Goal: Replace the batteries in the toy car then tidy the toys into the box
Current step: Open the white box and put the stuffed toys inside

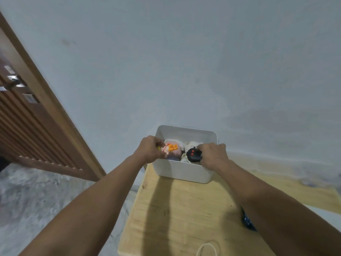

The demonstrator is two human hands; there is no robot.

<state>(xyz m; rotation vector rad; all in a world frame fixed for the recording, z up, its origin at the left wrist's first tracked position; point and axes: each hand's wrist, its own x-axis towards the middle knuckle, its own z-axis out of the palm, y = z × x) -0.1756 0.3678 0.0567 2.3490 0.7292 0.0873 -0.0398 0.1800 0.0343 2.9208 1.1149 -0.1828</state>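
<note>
A: At the far end of the wooden counter (pixel 184 209), up against the pale wall (pixel 184 61) — that's where the white box (pixel 186 170) sits, w/ both hands reaching over its near rim.

B: Left hand (pixel 150 149)?

A: Curled shut at the box's left corner, fingers closed on a small toy w/ orange and pink bits (pixel 170 148). That toy lies on a pink soft toy (pixel 175 151) inside the box.

B: Right hand (pixel 214 154)?

A: Wrapped round a black round-ish toy w/ red dots (pixel 193 155), holding it just inside the box, at the near wall, right side. Can't tell if it's the car or a remote.

B: Anything else in there?

A: White plush (pixel 192 145) behind the black toy, towards the back wall. A bluish thing under the pink one, too hidden to name.

B: And on the counter itself?

A: A dark blue object (pixel 248 221), mostly covered by the right forearm — and a loop of white cord (pixel 207 249) at the near edge. Brown slatted door (pixel 27 126) off to the left, grey floor (pixel 36 200) below it.
</note>
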